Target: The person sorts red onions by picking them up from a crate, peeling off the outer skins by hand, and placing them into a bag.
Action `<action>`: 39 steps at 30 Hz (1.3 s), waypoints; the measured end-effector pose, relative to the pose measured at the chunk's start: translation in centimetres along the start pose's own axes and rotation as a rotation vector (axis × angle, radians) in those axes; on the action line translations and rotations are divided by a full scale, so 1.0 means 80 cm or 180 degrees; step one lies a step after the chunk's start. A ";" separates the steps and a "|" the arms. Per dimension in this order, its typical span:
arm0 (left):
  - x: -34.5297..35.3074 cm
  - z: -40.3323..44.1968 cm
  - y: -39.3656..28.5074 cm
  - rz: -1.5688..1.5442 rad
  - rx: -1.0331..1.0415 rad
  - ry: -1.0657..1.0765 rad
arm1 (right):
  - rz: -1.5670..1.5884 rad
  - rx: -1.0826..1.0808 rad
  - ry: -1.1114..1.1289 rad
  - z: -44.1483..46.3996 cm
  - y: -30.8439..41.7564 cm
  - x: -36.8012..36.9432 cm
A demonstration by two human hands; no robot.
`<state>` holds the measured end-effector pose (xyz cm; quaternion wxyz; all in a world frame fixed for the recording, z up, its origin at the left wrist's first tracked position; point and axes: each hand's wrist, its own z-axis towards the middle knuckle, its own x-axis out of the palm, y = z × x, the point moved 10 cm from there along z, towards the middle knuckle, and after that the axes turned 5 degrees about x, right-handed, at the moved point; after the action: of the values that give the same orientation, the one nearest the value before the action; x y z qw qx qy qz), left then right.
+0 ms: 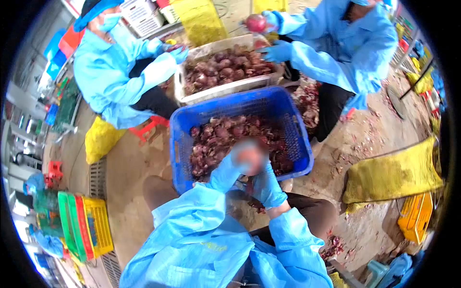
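My gloved left hand is raised over the near side of a blue basket. It is closed around a round pinkish onion, which a blurred patch partly covers. Close against it on the right, my gloved right hand has its fingers bent in toward the onion. Whatever those fingers hold is hidden by the blur. Many red onions with loose papery skins lie in the basket.
Behind the basket stands a white crate of red onions. Two people in blue coats sit beside it; the right one holds a red onion. A yellow mesh sack and orange crate are at right, onion skins on the floor.
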<state>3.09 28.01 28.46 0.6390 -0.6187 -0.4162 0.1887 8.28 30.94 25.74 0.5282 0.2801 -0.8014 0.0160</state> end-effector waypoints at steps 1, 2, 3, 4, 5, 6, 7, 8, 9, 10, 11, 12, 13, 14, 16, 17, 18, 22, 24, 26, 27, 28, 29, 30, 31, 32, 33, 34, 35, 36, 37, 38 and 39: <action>0.016 -0.002 -0.005 0.0001 0.0008 0.0176 | 0.0064 -0.0475 0.0022 -0.001 0.014 -0.009; 0.029 0.000 -0.017 0.0541 0.0287 0.0356 | 0.0541 -0.0614 0.0853 0.013 0.014 -0.010; 0.045 0.008 -0.023 0.1018 0.0616 0.0607 | 0.0708 -0.0871 0.1333 0.013 0.029 -0.034; 0.035 0.025 -0.005 0.1424 0.0785 0.0705 | 0.0894 -0.1089 0.1840 0.001 0.049 -0.040; 0.024 0.043 0.016 0.1817 0.0982 0.0732 | 0.0861 -0.1255 0.1058 -0.030 0.070 -0.033; 0.039 0.028 -0.007 0.1132 0.0614 0.0664 | 0.0769 -0.1342 0.0252 -0.069 0.087 -0.025; 0.047 0.006 -0.032 0.0488 0.0213 0.0540 | 0.0600 -0.2311 -0.0943 -0.147 0.140 -0.011; 0.012 0.008 -0.018 0.0567 0.0522 0.0279 | 0.0282 -0.3050 -0.0859 -0.188 0.191 -0.011; -0.014 0.025 -0.006 0.0625 0.0827 0.0058 | -0.0058 -0.3818 -0.0787 -0.239 0.243 -0.020; -0.035 0.017 -0.003 0.0583 0.0862 0.0073 | -0.0488 -0.4397 -0.1020 -0.298 0.277 -0.019; -0.056 0.011 0.003 0.0635 0.0679 -0.0072 | -0.0926 -0.4998 -0.1246 -0.370 0.310 -0.015; -0.076 0.005 0.008 0.0683 0.0484 -0.0220 | -0.1357 -0.5722 -0.2057 -0.447 0.332 -0.001; -0.096 -0.006 0.014 0.0736 0.0270 -0.0375 | -0.1454 -0.5882 -0.2641 -0.506 0.345 -0.002; -0.117 -0.018 0.021 0.0796 0.0032 -0.0531 | -0.1298 -0.6172 -0.3598 -0.566 0.354 -0.016; -0.161 -0.040 0.043 0.0940 -0.0496 -0.0852 | -0.2211 -0.6835 -0.3893 -0.668 0.423 -0.029; -0.181 -0.046 0.047 0.1017 -0.0475 -0.0913 | -0.2518 -0.6757 -0.4053 -0.699 0.451 -0.042; -0.207 -0.052 0.054 0.1039 -0.0479 -0.0998 | -0.2248 -0.6545 -0.4050 -0.717 0.472 -0.071; -0.259 -0.079 0.076 0.0810 -0.0798 -0.1455 | -0.2974 -0.5697 -0.4687 -0.689 0.458 -0.102; -0.279 -0.106 0.078 0.0385 -0.0645 -0.1756 | -0.2968 -0.5148 -0.4025 -0.569 0.424 -0.087; -0.308 -0.136 0.081 0.0038 -0.0585 -0.1930 | -0.2957 -0.3982 -0.3179 -0.419 0.383 -0.114; -0.293 -0.129 0.073 -0.0206 -0.0583 -0.2344 | -0.3320 -0.3565 -0.2712 -0.357 0.370 -0.127; -0.316 -0.124 0.101 -0.0577 -0.0518 -0.2414 | -0.4013 -0.3166 -0.2530 -0.295 0.330 -0.127; -0.316 -0.127 0.103 -0.0772 -0.0650 -0.2557 | -0.4683 -0.2799 -0.2342 -0.235 0.279 -0.112; -0.335 -0.142 0.109 -0.0824 -0.0728 -0.2802 | -0.4988 -0.2282 -0.1928 -0.165 0.221 -0.101; -0.346 -0.141 0.124 -0.0888 -0.0836 -0.2897 | -0.5270 -0.1823 -0.1658 -0.123 0.173 -0.089; -0.349 -0.145 0.132 -0.0940 -0.0891 -0.2997 | -0.5830 -0.1730 -0.1378 -0.087 0.146 -0.091; -0.356 -0.146 0.144 -0.1008 -0.0962 -0.3089 | -0.6389 -0.1621 -0.1090 -0.047 0.118 -0.100; -0.367 -0.151 0.161 -0.0982 -0.1086 -0.3152 | -0.6245 -0.1470 -0.1121 -0.020 0.101 -0.106; -0.378 -0.153 0.180 -0.1052 -0.1192 -0.3126 | -0.6115 -0.1323 -0.1157 0.004 0.084 -0.115; -0.376 -0.153 0.190 -0.0981 -0.1348 -0.3186 | -0.6442 -0.1253 -0.1326 0.021 0.076 -0.124; -0.369 -0.151 0.198 -0.0904 -0.1494 -0.3239 | -0.6461 -0.1247 -0.1274 0.029 0.076 -0.133; -0.375 -0.155 0.216 -0.0793 -0.1672 -0.3283 | -0.6757 -0.0798 -0.1628 0.038 0.076 -0.151; -0.377 -0.158 0.237 -0.0695 -0.1867 -0.3313 | -0.7037 -0.0312 -0.1997 0.041 0.076 -0.170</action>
<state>0.40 0.27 2.95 0.1701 -0.5492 -0.7697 0.2774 6.61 40.89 14.28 0.0410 0.8010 -0.2137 -0.5578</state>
